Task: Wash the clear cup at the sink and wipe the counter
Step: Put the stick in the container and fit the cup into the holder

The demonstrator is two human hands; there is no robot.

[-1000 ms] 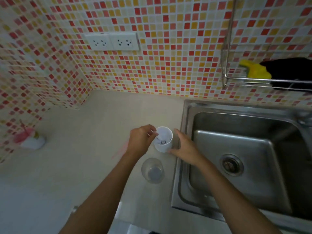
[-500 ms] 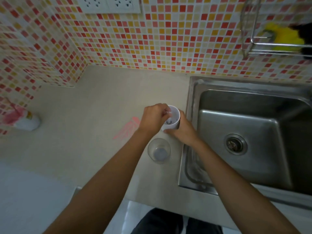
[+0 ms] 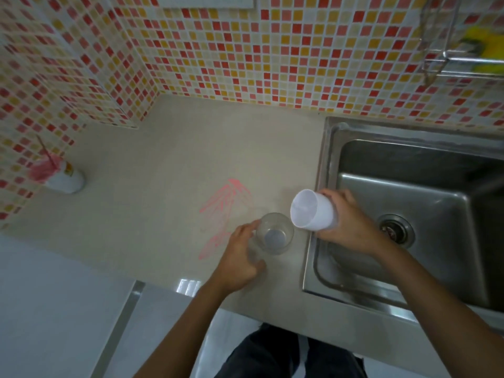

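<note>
The clear cup (image 3: 275, 233) stands upright on the beige counter (image 3: 169, 165), just left of the steel sink (image 3: 425, 203). My left hand (image 3: 241, 259) wraps around its left side. My right hand (image 3: 351, 222) holds a white cup (image 3: 313, 211) lifted and tilted, its mouth facing left, at the sink's left rim. A pink smear (image 3: 223, 211) marks the counter just left of the clear cup.
A white bottle with a pink top (image 3: 58, 174) stands at the far left by the tiled wall. A wire rack (image 3: 447, 50) holding a yellow cloth (image 3: 482, 47) hangs above the sink. The drain (image 3: 395, 229) sits in the basin. The counter's front edge is near my legs.
My left hand left the white cup and took hold of the clear cup. My right hand lifted and tilted the white cup toward the sink. The camera tilted further down.
</note>
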